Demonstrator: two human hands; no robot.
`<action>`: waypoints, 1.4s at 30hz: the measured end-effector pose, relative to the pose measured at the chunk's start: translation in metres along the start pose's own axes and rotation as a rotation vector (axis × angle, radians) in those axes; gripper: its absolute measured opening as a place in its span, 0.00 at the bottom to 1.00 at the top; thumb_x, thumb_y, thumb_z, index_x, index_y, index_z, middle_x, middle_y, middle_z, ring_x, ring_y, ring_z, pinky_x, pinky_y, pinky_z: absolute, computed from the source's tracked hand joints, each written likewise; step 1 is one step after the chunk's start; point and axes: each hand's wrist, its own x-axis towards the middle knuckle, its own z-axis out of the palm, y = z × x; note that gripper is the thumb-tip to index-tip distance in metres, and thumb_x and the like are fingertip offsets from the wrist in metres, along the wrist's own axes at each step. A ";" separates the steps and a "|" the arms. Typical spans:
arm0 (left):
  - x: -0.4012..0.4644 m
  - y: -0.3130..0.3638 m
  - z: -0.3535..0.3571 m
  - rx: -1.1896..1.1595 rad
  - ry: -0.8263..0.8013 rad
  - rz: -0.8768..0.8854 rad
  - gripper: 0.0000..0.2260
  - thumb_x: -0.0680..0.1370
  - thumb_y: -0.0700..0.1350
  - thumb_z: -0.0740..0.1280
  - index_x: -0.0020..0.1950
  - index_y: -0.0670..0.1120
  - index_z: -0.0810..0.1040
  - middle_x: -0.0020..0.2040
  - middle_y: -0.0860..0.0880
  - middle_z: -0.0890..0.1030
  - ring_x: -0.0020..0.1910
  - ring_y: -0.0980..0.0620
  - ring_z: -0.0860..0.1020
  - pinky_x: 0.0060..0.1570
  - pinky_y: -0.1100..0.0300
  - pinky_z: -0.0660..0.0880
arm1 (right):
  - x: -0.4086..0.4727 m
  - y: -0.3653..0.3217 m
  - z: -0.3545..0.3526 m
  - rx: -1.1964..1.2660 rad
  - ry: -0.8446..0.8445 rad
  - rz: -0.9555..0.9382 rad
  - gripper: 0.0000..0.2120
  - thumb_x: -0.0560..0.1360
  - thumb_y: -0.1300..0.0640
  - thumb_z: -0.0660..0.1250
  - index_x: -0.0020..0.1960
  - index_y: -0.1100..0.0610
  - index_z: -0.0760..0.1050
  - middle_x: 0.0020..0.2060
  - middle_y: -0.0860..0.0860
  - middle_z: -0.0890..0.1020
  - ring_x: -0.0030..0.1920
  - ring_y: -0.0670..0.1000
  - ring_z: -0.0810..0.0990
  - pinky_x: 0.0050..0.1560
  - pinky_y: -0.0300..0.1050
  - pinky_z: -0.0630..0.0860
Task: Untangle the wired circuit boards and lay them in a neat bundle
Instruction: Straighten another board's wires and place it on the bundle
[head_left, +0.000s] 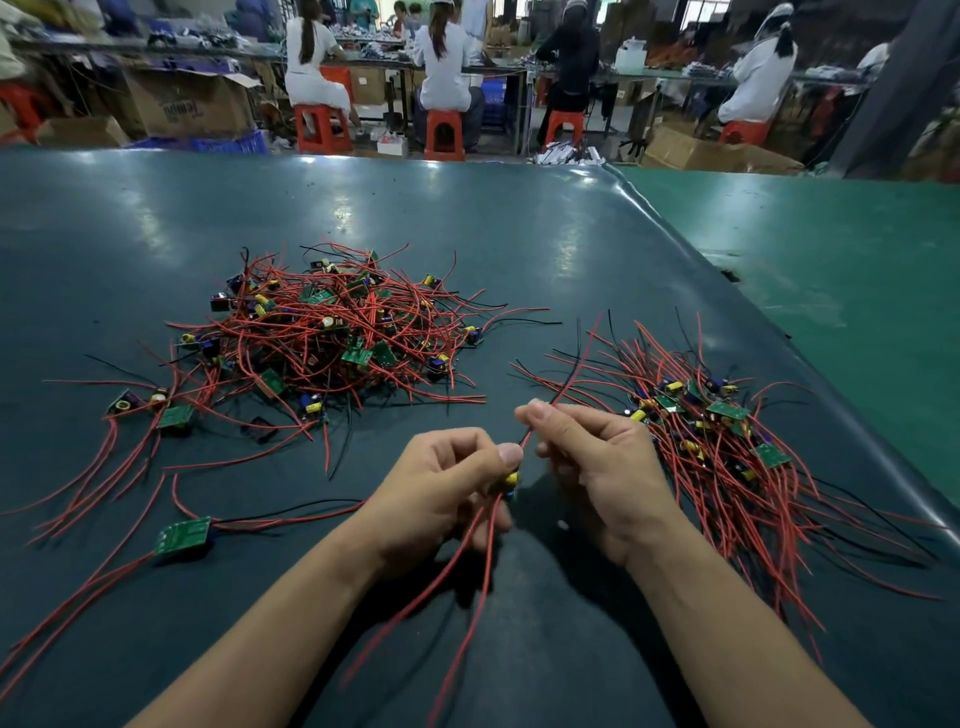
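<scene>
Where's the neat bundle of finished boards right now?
In the head view the neat bundle lies on the dark mat at the person's right, just beyond the right hand; the tangled pile is across to the left.

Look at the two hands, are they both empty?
No. The left hand grips a small circuit board with red wires hanging down, and the right hand pinches its red wire.
</scene>
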 end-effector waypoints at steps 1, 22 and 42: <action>0.000 0.000 -0.001 0.016 -0.003 0.002 0.11 0.73 0.48 0.71 0.31 0.48 0.75 0.25 0.43 0.76 0.16 0.52 0.70 0.19 0.68 0.65 | 0.003 -0.001 -0.002 0.038 0.044 -0.010 0.11 0.63 0.51 0.76 0.39 0.58 0.86 0.25 0.49 0.75 0.22 0.44 0.63 0.22 0.33 0.59; -0.007 0.003 -0.013 -0.074 -0.245 -0.015 0.09 0.67 0.46 0.71 0.28 0.49 0.74 0.26 0.48 0.77 0.16 0.57 0.70 0.18 0.71 0.64 | 0.018 -0.005 -0.015 0.454 0.323 0.050 0.10 0.79 0.58 0.64 0.41 0.62 0.78 0.25 0.47 0.71 0.19 0.41 0.62 0.17 0.32 0.55; 0.000 -0.001 -0.012 0.101 -0.070 0.041 0.16 0.67 0.52 0.74 0.31 0.44 0.72 0.28 0.37 0.67 0.26 0.46 0.63 0.26 0.59 0.54 | 0.013 0.000 -0.003 0.254 0.154 0.075 0.05 0.73 0.61 0.70 0.40 0.62 0.81 0.22 0.46 0.68 0.18 0.41 0.60 0.18 0.32 0.57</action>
